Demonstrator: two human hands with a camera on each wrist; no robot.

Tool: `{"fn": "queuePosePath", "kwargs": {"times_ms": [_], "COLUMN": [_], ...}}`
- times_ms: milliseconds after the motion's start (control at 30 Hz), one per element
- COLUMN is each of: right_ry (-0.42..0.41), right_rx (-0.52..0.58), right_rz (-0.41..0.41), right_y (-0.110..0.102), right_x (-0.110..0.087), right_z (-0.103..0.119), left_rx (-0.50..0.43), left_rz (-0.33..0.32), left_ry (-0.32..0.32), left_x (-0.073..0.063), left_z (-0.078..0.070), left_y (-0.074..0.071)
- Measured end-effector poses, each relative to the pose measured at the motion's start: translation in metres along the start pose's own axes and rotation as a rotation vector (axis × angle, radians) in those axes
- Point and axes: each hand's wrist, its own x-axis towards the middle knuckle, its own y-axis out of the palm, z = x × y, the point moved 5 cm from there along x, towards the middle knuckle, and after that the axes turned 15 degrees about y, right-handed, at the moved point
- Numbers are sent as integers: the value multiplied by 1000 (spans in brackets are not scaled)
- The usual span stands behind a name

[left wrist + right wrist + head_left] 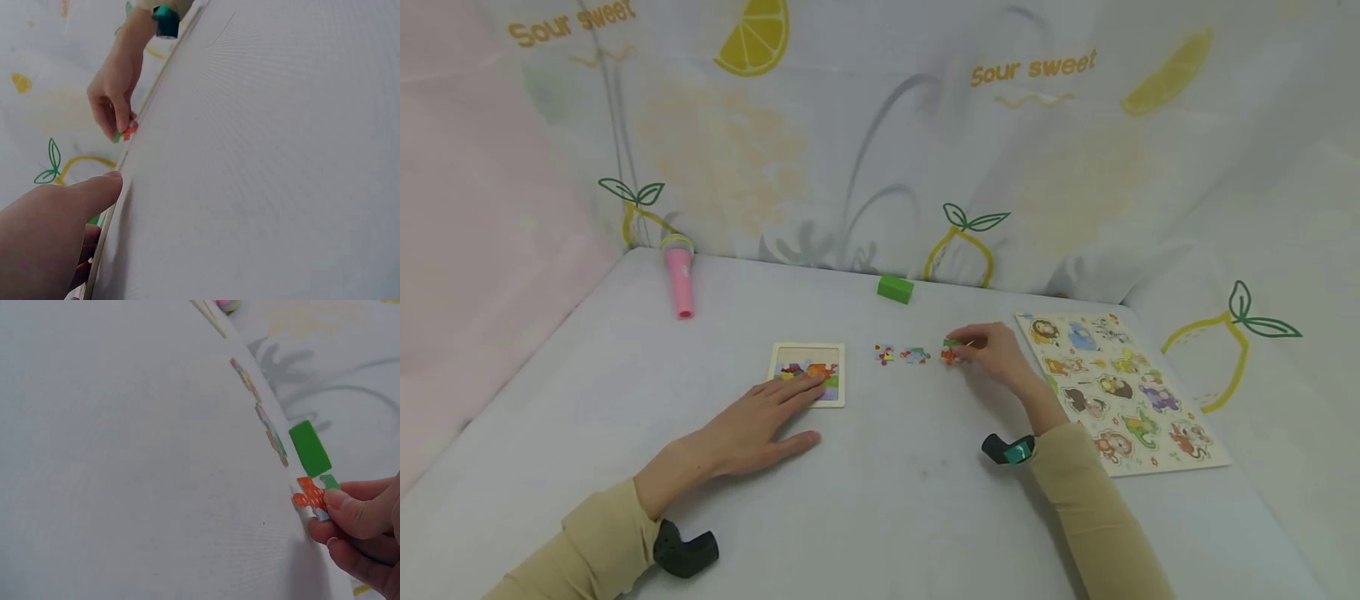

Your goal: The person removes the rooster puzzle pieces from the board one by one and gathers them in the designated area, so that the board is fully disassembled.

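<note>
Though small, piece (309, 495) in right hand (997, 353).

Two puzzle pieces (915, 356) are lying between the frame (841, 377) and the board (1111, 413); a block (895, 290) is sitting behind.

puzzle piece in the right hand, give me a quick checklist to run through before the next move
1. Right hand grip on the puzzle piece: ok, thumb and fingers pinch it.
2. Left hand steadying the tray: ok, its fingers rest across it.
3. Room in the tray: ok, a bare strip shows along the top.
4. Low path to the tray: not ok, two loose pieces lie between; lifting over them seems safer.
5. Green block out of the way: ok, it sits farther back.
6. Piece matching its spot: cannot tell, the left hand covers part of the picture.
</note>
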Motion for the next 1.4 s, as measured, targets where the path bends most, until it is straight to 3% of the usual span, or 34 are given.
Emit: {"fn": "queuePosePath", "kwargs": {"times_ms": [133, 300, 700, 1200, 1400], "right_ry": [-45, -56, -185, -124, -105], "right_rx": [-88, -105, -182, -142, -145], "right_rz": [-40, -71, -142, -170, -104], "right_y": [2, 5, 16, 14, 5], "right_x": [0, -1, -3, -4, -4], "right_z": [3, 4, 11, 9, 5], "left_rx": [-7, -11, 4, -4, 1], "left_rz": [6, 8, 0, 11, 6], "left_ry": [-6, -11, -1, -13, -10], "left_x": [0, 0, -1, -1, -1], "left_z": [1, 2, 1, 2, 2], "left_y": [0, 1, 1, 1, 2]}}
